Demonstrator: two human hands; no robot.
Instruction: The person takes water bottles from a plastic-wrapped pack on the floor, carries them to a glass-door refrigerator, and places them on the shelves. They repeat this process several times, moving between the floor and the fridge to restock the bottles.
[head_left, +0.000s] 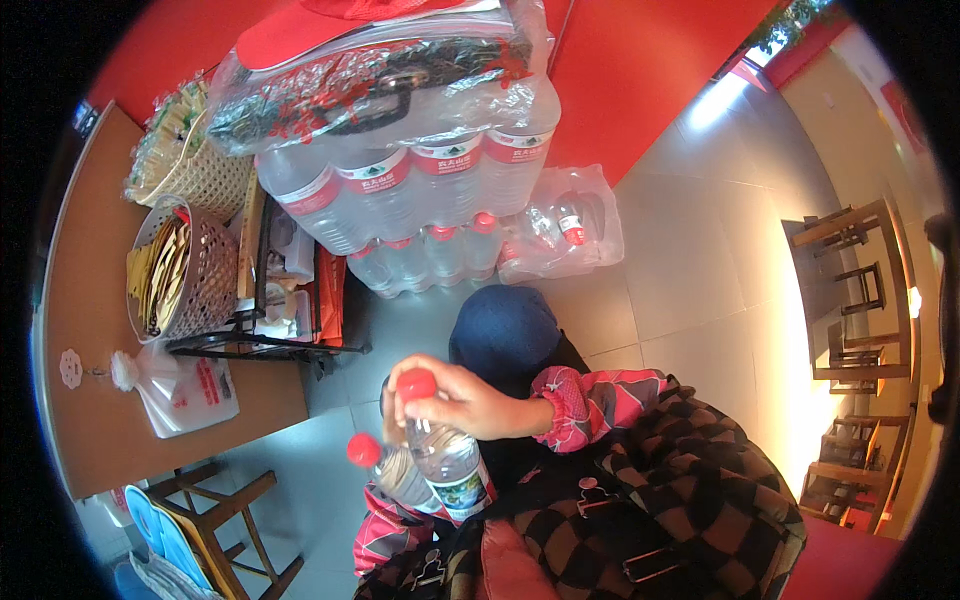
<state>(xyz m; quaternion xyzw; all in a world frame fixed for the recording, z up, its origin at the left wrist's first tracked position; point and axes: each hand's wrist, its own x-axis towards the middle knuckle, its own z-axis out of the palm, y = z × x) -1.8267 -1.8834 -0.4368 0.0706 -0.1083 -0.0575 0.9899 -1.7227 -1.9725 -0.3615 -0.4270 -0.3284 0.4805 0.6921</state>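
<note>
My right hand (457, 401) is wrapped round the neck of a clear plastic water bottle (454, 469), just below its red cap. The bottle leans up from my lap and has a printed label. Against its left side leans a second red-capped water bottle (401, 472). Only a little of my left hand (391, 429) shows behind the bottles and my right hand. Its grip is hidden, though the left sleeve (386, 529) reaches up beside the second bottle. Beyond my knee (504, 326) stand stacked shrink-wrapped packs of water bottles (450, 180).
A torn plastic-wrapped pack (566, 225), holding a bottle, lies right of the stack. A red cap (300, 37) and a plastic-covered bundle (360, 97) top it. To the left are woven baskets (206, 277), a black rack (255, 337) and a wooden stool (225, 510).
</note>
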